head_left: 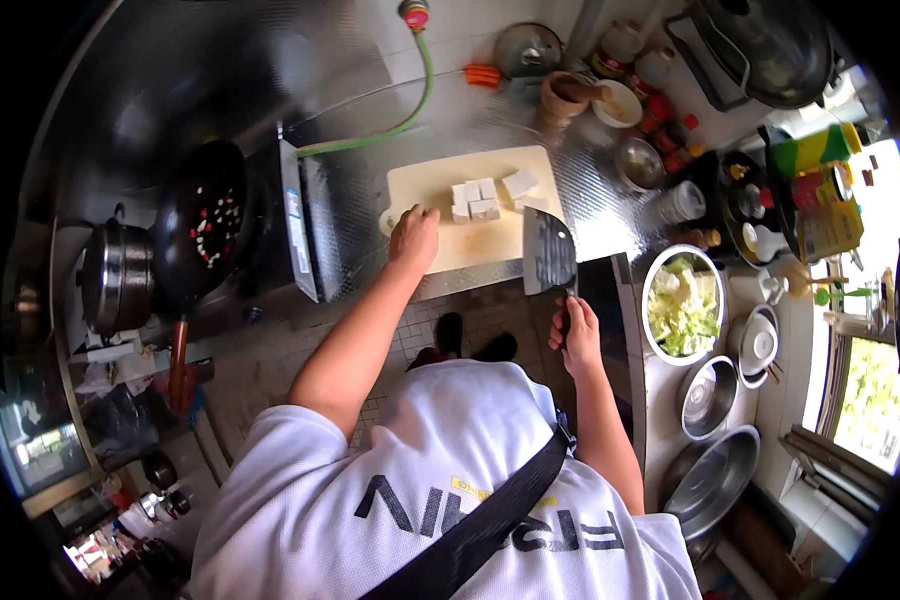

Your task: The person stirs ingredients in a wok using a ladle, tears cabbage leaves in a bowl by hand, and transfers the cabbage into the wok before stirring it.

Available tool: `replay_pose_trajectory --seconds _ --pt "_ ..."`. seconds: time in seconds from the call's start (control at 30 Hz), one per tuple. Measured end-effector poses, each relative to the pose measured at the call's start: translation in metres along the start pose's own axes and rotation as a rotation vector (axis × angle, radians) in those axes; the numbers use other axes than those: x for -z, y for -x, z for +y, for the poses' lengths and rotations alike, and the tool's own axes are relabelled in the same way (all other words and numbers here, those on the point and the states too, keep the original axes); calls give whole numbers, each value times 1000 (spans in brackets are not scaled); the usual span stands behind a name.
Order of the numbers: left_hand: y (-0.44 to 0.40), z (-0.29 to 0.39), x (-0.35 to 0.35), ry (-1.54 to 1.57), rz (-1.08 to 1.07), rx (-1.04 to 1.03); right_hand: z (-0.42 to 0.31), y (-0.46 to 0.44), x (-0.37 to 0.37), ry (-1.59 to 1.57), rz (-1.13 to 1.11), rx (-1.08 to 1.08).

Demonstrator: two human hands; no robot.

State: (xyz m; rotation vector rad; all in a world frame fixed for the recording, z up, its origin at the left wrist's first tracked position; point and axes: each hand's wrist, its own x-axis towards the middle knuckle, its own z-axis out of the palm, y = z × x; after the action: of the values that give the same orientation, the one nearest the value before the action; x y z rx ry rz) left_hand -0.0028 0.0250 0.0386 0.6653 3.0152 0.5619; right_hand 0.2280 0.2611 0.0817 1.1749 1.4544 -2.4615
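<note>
A cream cutting board (485,245) lies on the metal counter. On it sit several white blocks that look like tofu: a cut cluster (476,198) near the middle and more pieces (519,184) to the right. My left hand (415,238) is over the board's left part, fingers curled, just left of the cluster; whether anything is under the fingers is hidden. My right hand (577,335) grips the handle of a cleaver (549,252). Its broad dark blade reaches over the board's right edge, apart from the cut cluster.
To the left, a black wok (205,225) holds red and white bits beside a dark pot (117,275). A green hose (415,110) runs behind the board. On the right stand a bowl of chopped cabbage (684,305), metal bowls (708,397) and seasoning bottles (655,70).
</note>
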Motion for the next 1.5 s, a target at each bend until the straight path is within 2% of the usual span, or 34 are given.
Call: replay_pose_trajectory --seconds 0.07,0.13,0.2,0.27,0.33,0.4,0.43,0.47,0.5,0.53,0.57,0.63,0.67,0.7,0.73,0.77,0.87,1.0,1.07,1.13,1.2,1.27,1.33,1.37,1.5 --pt "4 0 50 114 240 -93 0 -4 5 0 -18 0" --pt "11 1 137 125 491 -47 3 -10 9 -18 -41 -15" --pt "13 -31 206 -108 731 31 4 -16 8 10 -62 -4" --pt "16 -78 243 -292 732 287 1 -19 6 3 -98 3" --pt "12 -78 251 -461 483 579 -3 -22 1 -6 -131 15" --pt "10 -68 228 -92 529 463 -6 -26 -4 2 -162 22" --pt "16 -41 220 -344 456 222 -8 -26 -2 11 -170 24" --pt "15 -19 205 -179 493 293 -10 -26 -2 6 -172 33" --pt "15 -7 187 -271 524 164 -11 -26 -3 -2 -171 42" --pt "18 17 179 -262 447 122 -10 -23 -1 -11 -164 48" --pt "19 27 157 -113 390 62 -10 -20 3 -27 -151 51" --pt "27 52 104 113 161 158 -13 -13 12 -64 -119 70" --pt "38 64 86 195 -51 239 -14 -6 15 -54 -99 79" --pt "54 66 60 239 -18 88 -15 -1 20 -55 -74 71" --pt "70 81 58 258 -51 106 -15 0 26 -52 -72 62" --pt "81 93 73 292 22 3 -13 -1 31 -70 -74 75" --pt "94 102 118 351 139 -1 -8 -3 43 -89 -85 102" --pt "117 51 172 271 395 113 -2 -13 29 -107 -137 162" --pt "152 11 172 232 314 345 2 -13 22 -118 -173 173" --pt "189 -25 179 194 98 680 4 -16 10 -110 -190 170" --pt "230 -119 131 185 141 863 4 -9 6 -91 -199 176" --pt "248 -189 117 87 266 1036 5 0 3 -67 -230 183" --pt "243 -226 108 -65 507 956 6 6 -3 -40 -240 199" --pt "248 -242 105 -52 482 851 9 17 -3 -24 -226 191" --pt "226 -251 111 176 297 1038 27 42 -5 -38 -146 202"
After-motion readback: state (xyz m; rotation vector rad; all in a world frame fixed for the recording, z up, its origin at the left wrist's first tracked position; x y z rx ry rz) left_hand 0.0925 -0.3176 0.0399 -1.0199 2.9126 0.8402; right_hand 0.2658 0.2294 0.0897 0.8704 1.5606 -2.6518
